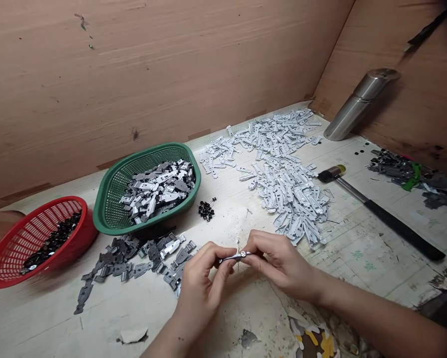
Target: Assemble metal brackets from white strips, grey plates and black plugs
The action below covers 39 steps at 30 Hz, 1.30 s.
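My left hand (pixel 203 283) and my right hand (pixel 279 261) meet low in the middle of the table, both pinched on one small light metal clip (pixel 236 256) with a round rivet in it. Just left of my left hand lies a scatter of dark grey metal pieces (pixel 134 261). A big heap of light grey clips (pixel 283 169) spreads behind my right hand. A tiny cluster of black rivets (pixel 206 210) sits beyond my hands.
A green basket (pixel 113 186) holds assembled grey parts, and a red basket (pixel 7 253) at the far left holds small black pieces. A hammer (pixel 380 211) lies at the right, with a steel flask (pixel 360 102) against the wooden wall and dark scraps (pixel 406 171) nearby.
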Tool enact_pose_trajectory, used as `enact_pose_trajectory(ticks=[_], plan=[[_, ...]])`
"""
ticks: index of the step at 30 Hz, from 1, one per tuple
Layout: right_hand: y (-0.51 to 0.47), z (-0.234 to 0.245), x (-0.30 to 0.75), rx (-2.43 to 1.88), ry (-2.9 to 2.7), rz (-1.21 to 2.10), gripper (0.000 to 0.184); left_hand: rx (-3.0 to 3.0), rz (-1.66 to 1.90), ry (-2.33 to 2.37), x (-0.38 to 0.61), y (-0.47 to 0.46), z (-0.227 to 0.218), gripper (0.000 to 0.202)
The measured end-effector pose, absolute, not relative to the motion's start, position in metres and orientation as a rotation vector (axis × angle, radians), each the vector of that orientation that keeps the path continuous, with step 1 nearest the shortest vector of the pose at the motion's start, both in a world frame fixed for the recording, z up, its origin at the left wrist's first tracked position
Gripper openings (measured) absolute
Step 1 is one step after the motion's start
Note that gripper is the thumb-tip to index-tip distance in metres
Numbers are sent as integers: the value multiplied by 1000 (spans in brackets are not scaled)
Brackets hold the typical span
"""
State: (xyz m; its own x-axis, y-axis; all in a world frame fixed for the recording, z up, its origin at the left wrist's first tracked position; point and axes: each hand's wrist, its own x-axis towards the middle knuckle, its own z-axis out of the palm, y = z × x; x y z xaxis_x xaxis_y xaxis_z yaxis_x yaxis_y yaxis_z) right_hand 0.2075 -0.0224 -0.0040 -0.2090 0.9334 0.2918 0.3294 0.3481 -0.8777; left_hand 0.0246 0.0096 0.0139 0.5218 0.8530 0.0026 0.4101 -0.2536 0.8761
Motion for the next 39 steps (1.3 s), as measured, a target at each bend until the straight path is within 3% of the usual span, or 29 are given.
enact_pose_trajectory(ticks=[5,9,14,19,24,27,31,33,39], plan=[[-28,-5,201,-1154,-1697,779,13,1922,623,1065,21,13,18,17],[3,31,199,-1084,-1733,589,14,2033,645,1298,2,33,28,41],[85,77,172,-1094,-1986,99,16,2501,159,1849,-10,42,26,23],[116,53,169,-1430,-2203,166,12,2467,-165,1909,-9,39,19,18],[112,1,191,-1534,-2294,230,13,2465,135,1777,-6,42,18,11],[115,-14,189,-1542,-2330,231,16,2549,354,1407,3,37,11,15],[114,-14,186,-1569,-2328,226,17,2571,337,980,10,29,6,10],[107,-10,192,-1581,-2303,244,16,2441,379,1009,8,28,8,25],[62,2,216,-1576,-2202,354,12,2318,334,1272,10,37,0,32]])
